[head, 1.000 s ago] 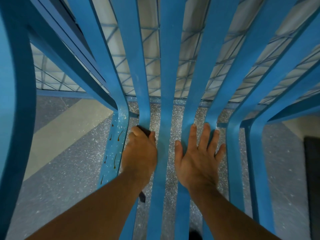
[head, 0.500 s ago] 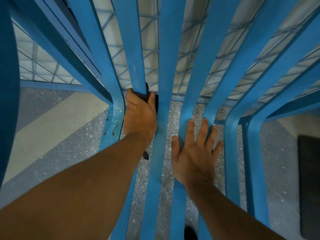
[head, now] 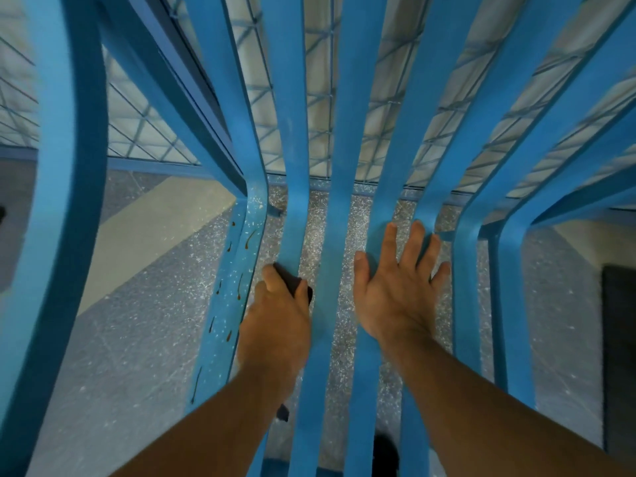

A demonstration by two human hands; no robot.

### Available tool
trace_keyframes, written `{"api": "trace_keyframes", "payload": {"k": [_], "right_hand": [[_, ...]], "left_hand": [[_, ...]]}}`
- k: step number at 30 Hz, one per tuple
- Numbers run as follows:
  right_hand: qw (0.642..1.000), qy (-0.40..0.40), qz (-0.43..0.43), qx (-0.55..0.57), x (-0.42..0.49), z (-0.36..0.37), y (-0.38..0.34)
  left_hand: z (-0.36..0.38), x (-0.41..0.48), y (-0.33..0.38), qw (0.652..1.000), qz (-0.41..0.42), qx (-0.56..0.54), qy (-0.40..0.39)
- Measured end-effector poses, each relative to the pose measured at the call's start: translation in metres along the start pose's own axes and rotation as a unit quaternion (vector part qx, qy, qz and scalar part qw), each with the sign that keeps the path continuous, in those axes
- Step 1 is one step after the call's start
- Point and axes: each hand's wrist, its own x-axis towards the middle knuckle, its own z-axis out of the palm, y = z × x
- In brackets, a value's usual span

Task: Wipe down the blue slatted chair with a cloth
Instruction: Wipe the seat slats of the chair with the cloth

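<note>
The blue slatted chair (head: 347,132) fills the frame. Its smooth, painted slats run as long flat bands from the top edge down to the bottom, bending at a rounded knee near the middle. Wider curved frame pieces sweep down the left side, and more slats fan out to the upper right.

Left of centre, the left hand (head: 278,315) is curled round one slat just below its bend and grips a dark cloth (head: 292,282) against it. The bunched fabric shows between thumb and fingers. A small dark scrap (head: 284,413) hangs under the forearm lower down.

Right of centre, the right hand (head: 395,290) lies flat with fingers straight and spread, its palm pressed across two neighbouring slats, and holds nothing.

The slat to the left of the gripped one carries thin rust-brown drip marks (head: 241,280) and pale flecks.

Through the gaps a grey speckled floor (head: 137,339) shows, crossed by a pale diagonal band (head: 155,242) at mid left. A blue wire-grid panel (head: 320,80) stands behind the upper slats. A dark mat (head: 619,339) lies at the right edge.
</note>
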Motion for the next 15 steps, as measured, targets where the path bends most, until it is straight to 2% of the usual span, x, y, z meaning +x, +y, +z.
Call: {"api": "trace_keyframes", "payload": {"k": [5, 8, 12, 15], "right_hand": [[1.000, 0.004, -0.010, 0.004, -0.001, 0.001, 0.001], [0.999, 0.009, -0.026, 0.024, -0.004, 0.001, 0.005], [0.976, 0.063, -0.198, 0.067, -0.047, 0.001, 0.003], [0.946, 0.046, -0.306, 0.096, -0.096, 0.002, -0.010]], "left_hand": [[-0.004, -0.050, -0.024, 0.999, -0.021, 0.038, -0.026], [-0.008, -0.078, -0.037, 0.998, -0.004, 0.035, -0.045], [-0.019, -0.096, -0.046, 0.997, -0.023, -0.043, -0.057], [-0.029, -0.094, -0.058, 0.998, 0.038, -0.036, -0.041]]}}
